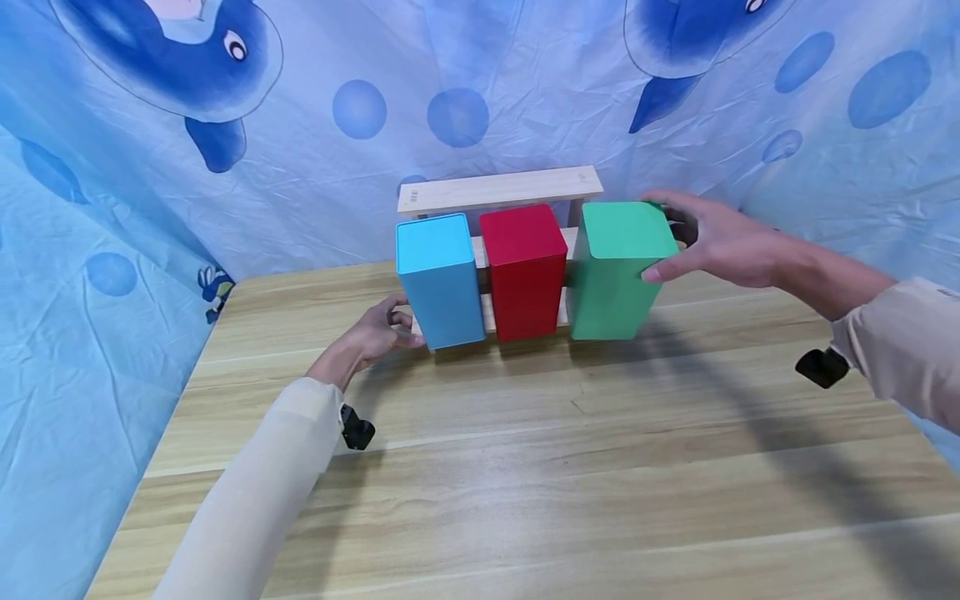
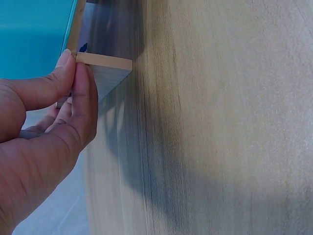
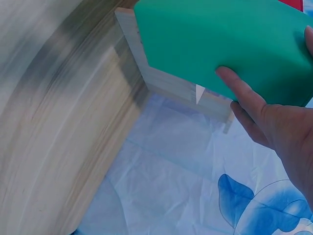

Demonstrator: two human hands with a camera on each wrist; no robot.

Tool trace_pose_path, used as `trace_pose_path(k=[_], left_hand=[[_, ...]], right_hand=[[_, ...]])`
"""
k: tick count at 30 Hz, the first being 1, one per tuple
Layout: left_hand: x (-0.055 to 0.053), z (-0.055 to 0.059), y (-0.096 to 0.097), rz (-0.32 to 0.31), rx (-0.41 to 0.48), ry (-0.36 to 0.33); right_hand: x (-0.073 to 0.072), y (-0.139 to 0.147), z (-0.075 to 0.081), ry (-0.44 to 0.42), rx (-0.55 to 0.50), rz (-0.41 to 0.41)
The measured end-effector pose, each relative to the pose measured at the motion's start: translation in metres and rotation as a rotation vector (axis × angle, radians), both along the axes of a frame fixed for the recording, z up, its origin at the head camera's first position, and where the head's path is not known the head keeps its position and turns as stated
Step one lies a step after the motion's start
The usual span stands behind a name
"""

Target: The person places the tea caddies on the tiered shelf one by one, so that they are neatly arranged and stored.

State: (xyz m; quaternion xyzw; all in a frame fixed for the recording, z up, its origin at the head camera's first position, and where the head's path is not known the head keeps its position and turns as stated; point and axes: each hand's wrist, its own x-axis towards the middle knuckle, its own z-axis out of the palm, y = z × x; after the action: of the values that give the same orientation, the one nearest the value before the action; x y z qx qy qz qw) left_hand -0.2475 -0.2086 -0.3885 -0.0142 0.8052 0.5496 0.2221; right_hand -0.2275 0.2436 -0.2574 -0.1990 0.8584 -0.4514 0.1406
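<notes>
Three tall boxes stand side by side on a low wooden rack (image 1: 501, 190): a blue box (image 1: 448, 304), a red box (image 1: 527, 296) and a green box (image 1: 615, 292). My left hand (image 1: 375, 333) is at the rack's left end, beside the blue box. In the left wrist view its thumb and fingers pinch the end of a wooden slat (image 2: 107, 61). On the right, my right hand (image 1: 731, 242) grips the upper right side of the green box, thumb on the front face and fingers toward the back. The right wrist view shows fingers (image 3: 244, 95) against the green side.
The rack stands near the far edge of a wood-grain table (image 1: 510, 475). Behind it hangs a blue curtain (image 1: 315, 192) with whale prints, which also covers both sides. Dark wrist mounts (image 1: 357, 428) sit on the sleeves.
</notes>
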Motion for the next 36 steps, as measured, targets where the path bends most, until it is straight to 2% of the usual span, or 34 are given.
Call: trace_pose_path(k=[11,25,36], left_hand=[[0.001,0.001,0.001,0.008,0.007,0.001],[0.002,0.001,0.003,0.006,0.006,0.006],[0.002,0.000,0.004,0.014,0.012,-0.001]], right_hand=[[-0.011,-0.003,-0.004,-0.015,0.018,-0.019],[-0.019,-0.004,-0.009,-0.062,-0.041,-0.006],[-0.023,-0.003,-0.011,-0.030,-0.034,0.022]])
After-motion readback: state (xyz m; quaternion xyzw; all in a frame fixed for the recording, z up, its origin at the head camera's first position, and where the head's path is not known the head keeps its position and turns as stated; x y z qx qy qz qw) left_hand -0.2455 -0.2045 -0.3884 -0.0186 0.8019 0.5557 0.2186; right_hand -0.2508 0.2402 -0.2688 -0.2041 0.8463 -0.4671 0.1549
